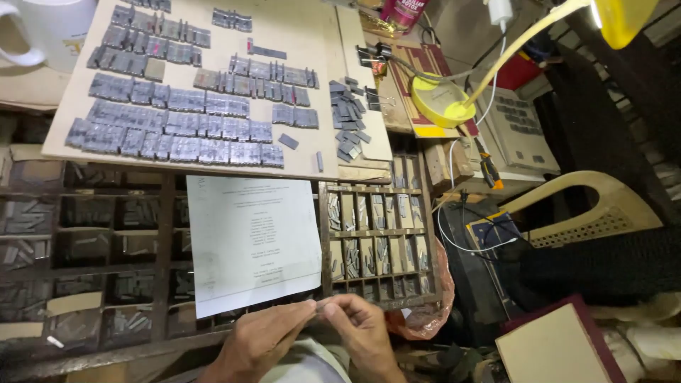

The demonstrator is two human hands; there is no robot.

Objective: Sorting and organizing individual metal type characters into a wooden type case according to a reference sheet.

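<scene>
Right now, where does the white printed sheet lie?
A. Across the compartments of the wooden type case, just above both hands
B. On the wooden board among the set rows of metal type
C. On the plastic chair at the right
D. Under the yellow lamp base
A: the white printed sheet rests across the compartments of the wooden type case, just above the left hand and right hand.

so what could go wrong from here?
1. Both hands, left hand and right hand, pinch one thin metal piece over the compartment tray; if dropped, it could land in the wrong slot.
2. The printed sheet lies loose across the tray and could slide.
3. The loose type pile sits near the board edge and may spill.
</scene>
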